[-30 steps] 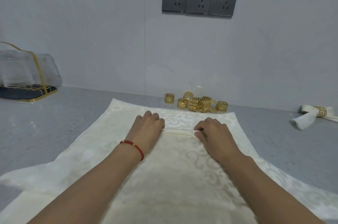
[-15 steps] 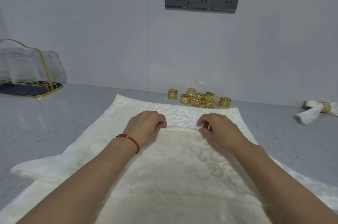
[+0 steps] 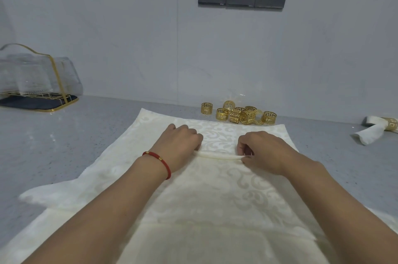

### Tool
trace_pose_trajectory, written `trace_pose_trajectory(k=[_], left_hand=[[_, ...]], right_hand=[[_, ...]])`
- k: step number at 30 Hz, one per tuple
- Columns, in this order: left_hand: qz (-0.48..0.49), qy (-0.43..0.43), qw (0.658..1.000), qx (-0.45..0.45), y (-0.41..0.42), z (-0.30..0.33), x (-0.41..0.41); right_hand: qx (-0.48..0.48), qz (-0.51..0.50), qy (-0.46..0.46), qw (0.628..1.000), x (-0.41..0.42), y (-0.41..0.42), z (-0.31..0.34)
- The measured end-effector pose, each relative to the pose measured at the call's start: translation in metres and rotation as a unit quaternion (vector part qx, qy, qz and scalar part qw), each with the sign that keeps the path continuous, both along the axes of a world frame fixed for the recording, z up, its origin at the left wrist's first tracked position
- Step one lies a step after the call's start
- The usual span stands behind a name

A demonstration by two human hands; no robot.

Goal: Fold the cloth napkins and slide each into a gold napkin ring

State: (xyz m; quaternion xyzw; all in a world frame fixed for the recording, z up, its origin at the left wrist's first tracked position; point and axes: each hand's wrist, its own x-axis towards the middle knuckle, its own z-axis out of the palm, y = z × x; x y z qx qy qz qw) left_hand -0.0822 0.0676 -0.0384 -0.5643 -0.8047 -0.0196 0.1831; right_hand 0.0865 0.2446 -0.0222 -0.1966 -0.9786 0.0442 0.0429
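1. Glass cups sit in a gold rack [image 3: 32,82] at the far left of the grey bench [image 3: 64,145].
2. Next, the left hand [image 3: 178,145] has its fingers curled, pinching a small fold in the cream napkin [image 3: 215,199] spread flat on the bench.
3. To its right, the right hand [image 3: 265,151] pinches the same fold.
4. Behind the napkin lies a pile of gold rings [image 3: 243,115].
5. Far right lies a finished napkin [image 3: 374,129] in its ring.

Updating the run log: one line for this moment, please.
stage: pleating | left hand: pinching fold | right hand: pinching fold | napkin: flat on counter | gold rings: piled beyond napkin
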Motion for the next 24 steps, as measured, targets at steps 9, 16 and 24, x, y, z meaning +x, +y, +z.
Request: trace_pose_trajectory(k=[9, 16, 24], left_hand=[[0.034, -0.159, 0.986, -0.038, -0.008, 0.005, -0.002], [0.018, -0.074, 0.997, -0.016, -0.009, 0.004, 0.001], [-0.039, -0.078, 0.996, -0.008, -0.009, 0.005, -0.002]], right_hand=[[-0.087, 0.019, -0.009, 0.996, 0.005, 0.011, 0.0], [-0.052, 0.021, 0.013, 0.998, 0.004, 0.01, 0.001], [0.005, 0.046, -0.015, 0.999, 0.002, 0.008, 0.001]])
